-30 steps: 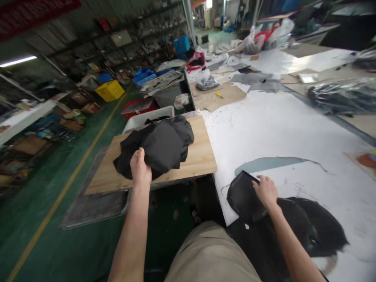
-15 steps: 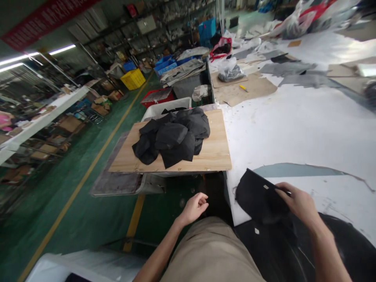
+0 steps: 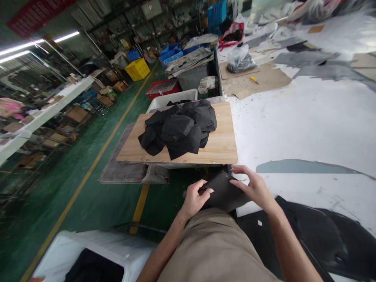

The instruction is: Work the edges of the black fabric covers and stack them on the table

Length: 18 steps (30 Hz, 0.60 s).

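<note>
A black flat piece of material [image 3: 225, 192] hangs in front of my body, off the edge of the white table. My left hand [image 3: 194, 199] pinches its left side between thumb and fingers. A small white sticker [image 3: 211, 190] shows at the left thumb tip; whether it is stuck to the piece I cannot tell. At the piece's upper right edge is my right hand [image 3: 254, 188], thumb and forefinger spread, the thumb against the piece. More black pieces [image 3: 317, 227] lie on the table beneath my right forearm, one bearing a small white sticker [image 3: 259, 223].
A wooden board [image 3: 223, 133] ahead carries a heap of black pieces [image 3: 179, 127]. At lower left stands a white bin [image 3: 53, 250] with black material inside. The white table [image 3: 293, 125] on the right holds a yellow cutter [image 3: 253, 80], cardboard and grey scraps.
My right hand has brought the black piece from the table leftward to my front. My left hand, empty before, has taken hold of it, and the right fingers have spread.
</note>
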### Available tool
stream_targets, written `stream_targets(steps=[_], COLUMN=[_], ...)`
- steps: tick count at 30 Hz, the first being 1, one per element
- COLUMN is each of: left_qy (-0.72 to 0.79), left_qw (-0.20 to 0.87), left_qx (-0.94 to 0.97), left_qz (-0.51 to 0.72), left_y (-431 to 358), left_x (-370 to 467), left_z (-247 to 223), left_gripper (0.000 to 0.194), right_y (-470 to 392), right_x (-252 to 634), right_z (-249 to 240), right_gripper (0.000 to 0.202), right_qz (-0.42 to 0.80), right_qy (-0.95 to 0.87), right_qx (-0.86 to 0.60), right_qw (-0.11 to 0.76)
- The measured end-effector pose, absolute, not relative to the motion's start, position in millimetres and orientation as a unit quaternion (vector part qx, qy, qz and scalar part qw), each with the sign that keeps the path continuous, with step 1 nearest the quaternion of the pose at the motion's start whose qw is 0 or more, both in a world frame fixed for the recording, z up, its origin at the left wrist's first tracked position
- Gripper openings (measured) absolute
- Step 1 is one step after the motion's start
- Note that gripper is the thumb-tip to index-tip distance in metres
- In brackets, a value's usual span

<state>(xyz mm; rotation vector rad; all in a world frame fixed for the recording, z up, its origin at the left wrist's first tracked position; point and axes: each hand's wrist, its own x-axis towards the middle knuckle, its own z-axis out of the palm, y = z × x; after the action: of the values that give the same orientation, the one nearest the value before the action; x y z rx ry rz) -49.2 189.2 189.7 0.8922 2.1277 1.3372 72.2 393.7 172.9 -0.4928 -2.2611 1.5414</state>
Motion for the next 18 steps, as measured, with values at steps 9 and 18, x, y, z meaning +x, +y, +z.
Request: stream_targets(steps=[9, 18], left_qy=[0.723, 0.694], left_qw=[0.184, 0.201], left_qx=[0.073, -0.019], left_qz=[0.662, 0.691], left_y=[156, 149], left_x=[-47, -38], left_z=[165, 140], left_gripper=[0.013, 0.024], right_y=[357, 339], right_x=[76, 67], right_z=[111, 115], right_gripper=[0.045, 0.039], right_qz=[0.787, 0.639], right_qy=[-0.504, -0.635], right_qx=[-0.337, -0.382], right_qw=[0.117, 0.205])
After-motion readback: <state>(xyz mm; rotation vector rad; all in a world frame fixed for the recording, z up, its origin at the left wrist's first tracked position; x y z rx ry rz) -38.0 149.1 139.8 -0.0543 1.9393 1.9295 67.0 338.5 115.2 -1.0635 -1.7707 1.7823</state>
